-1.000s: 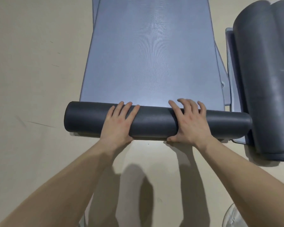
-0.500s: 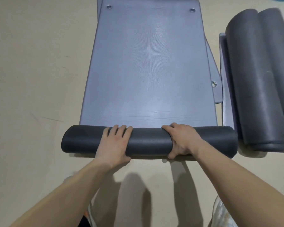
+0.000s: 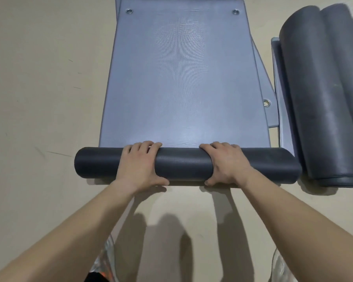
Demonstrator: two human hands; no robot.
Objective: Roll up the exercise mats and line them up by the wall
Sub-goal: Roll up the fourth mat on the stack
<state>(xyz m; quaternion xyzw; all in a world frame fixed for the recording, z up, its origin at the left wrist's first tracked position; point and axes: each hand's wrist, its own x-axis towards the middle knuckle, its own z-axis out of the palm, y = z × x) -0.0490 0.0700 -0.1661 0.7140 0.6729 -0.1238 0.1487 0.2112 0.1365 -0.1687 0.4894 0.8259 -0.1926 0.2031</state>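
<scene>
Head view, left hand [image 3: 140,165], right hand [image 3: 228,163] curled over part-rolled grey mat [image 3: 183,166]

Left side: open floor [image 3: 39,98] runs along the left edge of the flat mat [image 3: 183,78] and past the left end of the roll [image 3: 183,166]; passage unobstructed.
Ahead: the flat mat lies low on the floor beyond the roll; room above it is free.
Roll: lies crosswise; left grip [image 3: 140,164] and right grip [image 3: 227,163] wrap over it, with bare roll between them and at both ends.
Right side: rolled mats [image 3: 322,98] lie lengthwise just beside the roll's right end; whether they touch cannot be determined.
Right gap: the corner of a lower mat [image 3: 266,110] juts out towards the rolled mats, narrowing the floor strip.
Near side: open floor, crossed by both forearms.
</scene>
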